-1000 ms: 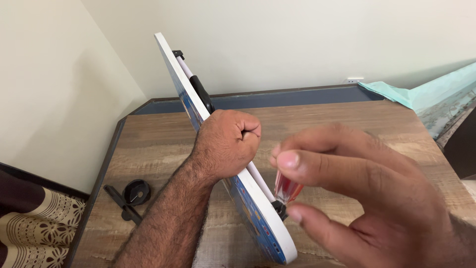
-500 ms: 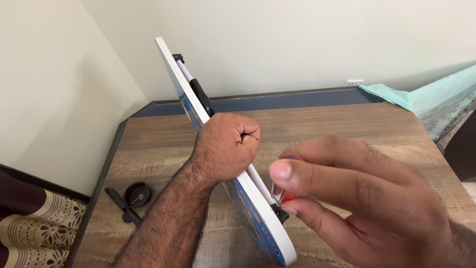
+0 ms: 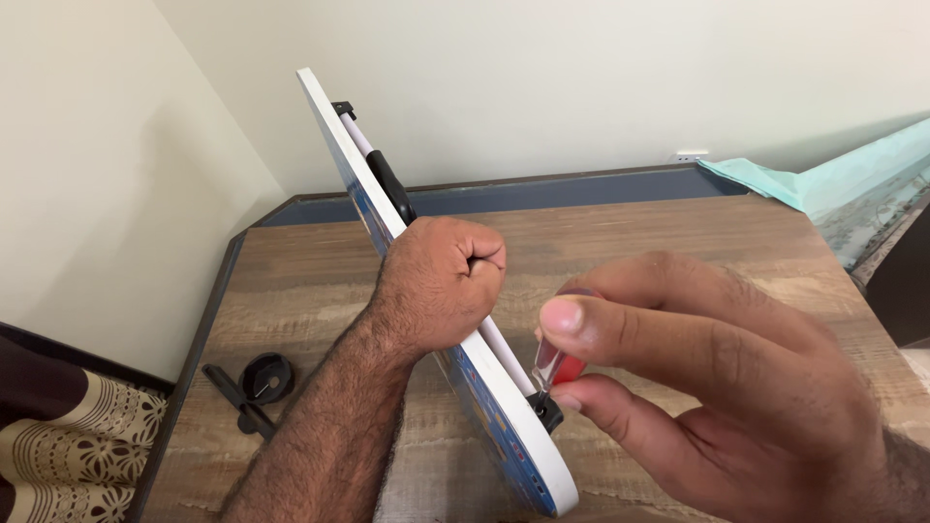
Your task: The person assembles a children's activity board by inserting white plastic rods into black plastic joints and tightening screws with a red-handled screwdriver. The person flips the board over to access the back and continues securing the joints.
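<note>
On the wooden table (image 3: 678, 242) we see a white board (image 3: 339, 145) standing on edge, tilted, blue printed face leftward, a pen clipped along its back. Left hand (image 3: 436, 286) is fisted around the board's middle. Right hand (image 3: 697, 387) pinches a red-handled screwdriver (image 3: 554, 368) at a black bracket (image 3: 545, 411) near its lower end. Black parts (image 3: 254, 385) lie at the left edge.
</note>
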